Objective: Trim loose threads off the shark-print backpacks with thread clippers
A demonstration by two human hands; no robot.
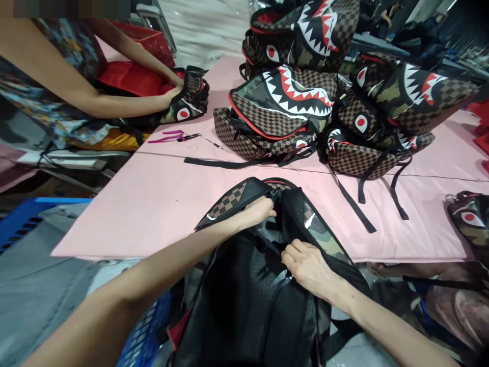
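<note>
A black backpack (237,300) with checkered and camouflage panels rests in front of me, its top part lying over the table's near edge. My left hand (257,211) is closed on the black fabric near the top, its fingertips partly hidden by the cloth. Lower and to the right, my right hand (303,265) pinches the edge of the black fabric. Between the two hands the material folds into a dark hollow. A thin whitish strip shows just under my right fingers; I cannot make out what it is.
Finished-looking shark-mouth backpacks (282,102) are stacked on the pink table (145,204), straps trailing forward. Purple-handled pliers (168,136) lie at the left. A co-worker's arms (126,102) handle another backpack there. A blue crate (34,214) stands lower left; another backpack (471,219) sits far right.
</note>
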